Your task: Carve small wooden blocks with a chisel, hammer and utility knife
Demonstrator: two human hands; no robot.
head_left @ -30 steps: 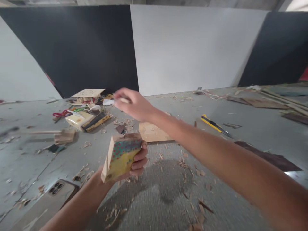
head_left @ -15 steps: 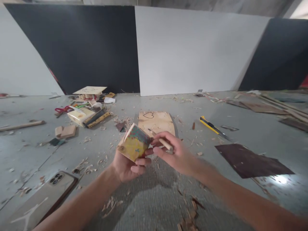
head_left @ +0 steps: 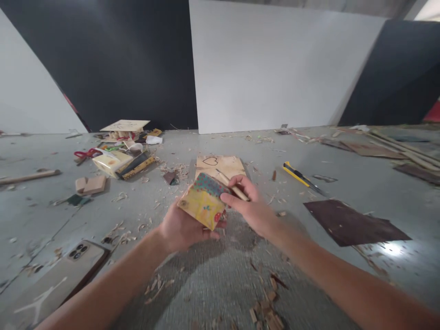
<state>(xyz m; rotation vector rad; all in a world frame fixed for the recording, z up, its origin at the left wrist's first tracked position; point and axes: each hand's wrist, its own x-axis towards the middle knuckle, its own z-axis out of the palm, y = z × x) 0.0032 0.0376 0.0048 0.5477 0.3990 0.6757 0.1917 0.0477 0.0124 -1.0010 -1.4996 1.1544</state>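
My left hand (head_left: 182,229) holds a small painted block (head_left: 202,204) from below, its yellow and blue-green face with red dots turned up. My right hand (head_left: 249,204) grips a thin wooden stick with a pointed tip (head_left: 239,193), and its thumb touches the block's right edge. Behind the block, a wooden board (head_left: 223,165) with a heart outline lies on the floor, partly covered by the block and my right hand.
A yellow utility knife (head_left: 296,174) and a dark brown sheet (head_left: 354,222) lie at right. At left are a phone (head_left: 65,279), wood pieces (head_left: 92,185) and a yellow box (head_left: 112,161). Wood shavings are scattered around; panels (head_left: 275,68) stand behind.
The painted block has moved slightly right and now shows its painted face more fully. My left fingers have opened out under it, and my right thumb has come onto its edge.
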